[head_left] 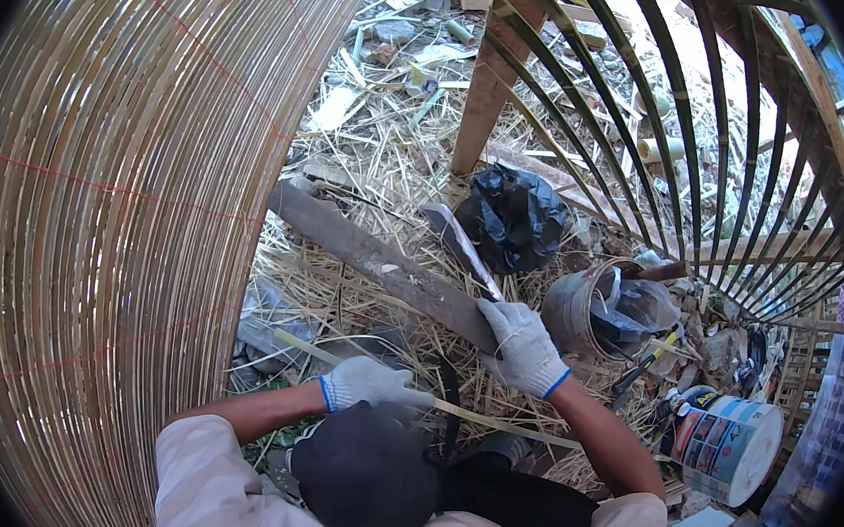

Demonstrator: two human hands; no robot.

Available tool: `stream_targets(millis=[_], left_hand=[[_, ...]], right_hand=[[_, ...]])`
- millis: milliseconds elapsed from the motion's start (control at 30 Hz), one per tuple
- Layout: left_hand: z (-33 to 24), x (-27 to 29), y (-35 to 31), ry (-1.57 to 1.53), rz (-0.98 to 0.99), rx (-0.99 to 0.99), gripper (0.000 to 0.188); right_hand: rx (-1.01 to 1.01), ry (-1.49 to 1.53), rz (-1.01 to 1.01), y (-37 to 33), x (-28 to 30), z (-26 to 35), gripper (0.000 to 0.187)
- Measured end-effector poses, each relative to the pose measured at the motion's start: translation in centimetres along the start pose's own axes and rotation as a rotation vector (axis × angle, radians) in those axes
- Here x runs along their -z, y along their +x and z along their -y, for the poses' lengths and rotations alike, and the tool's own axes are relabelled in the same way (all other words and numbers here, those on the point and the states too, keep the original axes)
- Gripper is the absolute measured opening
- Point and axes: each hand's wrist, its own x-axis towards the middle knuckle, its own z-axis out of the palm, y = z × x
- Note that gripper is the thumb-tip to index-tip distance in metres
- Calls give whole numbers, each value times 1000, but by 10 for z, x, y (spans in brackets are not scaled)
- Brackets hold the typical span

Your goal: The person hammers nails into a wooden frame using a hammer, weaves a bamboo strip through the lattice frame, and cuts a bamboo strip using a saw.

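My left hand [376, 385], in a white knit glove with a blue cuff, is closed around a long, thin bamboo strip [498, 423]. The strip runs out on both sides of the fist, under a dark cap [364, 469]. My right hand [523, 348], gloved the same way, is wrapped round the hidden handle of a machete [465, 252]. Its broad blade points away and to the left. Beside the blade, a weathered wooden plank [372, 259] slants down to my right hand.
A large screen of bamboo slats [127, 188] fills the left. Ahead lie a black plastic bag [516, 217] and a lined bucket [579, 307]. On the right are a hammer-like tool [646, 363], a tipped paint bucket [727, 446] and a curved slatted frame [691, 116]. Straw and shavings [383, 135] litter the ground.
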Motion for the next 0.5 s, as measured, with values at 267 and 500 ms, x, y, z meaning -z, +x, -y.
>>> stream_targets(millis=[267, 500], left_hand=[[-7, 12, 2, 4, 71, -24, 46], [-1, 7, -9, 61, 100, 73, 53]], right_hand=[[409, -266, 45, 80, -7, -1, 62], [345, -436, -228, 162, -11, -9, 45]])
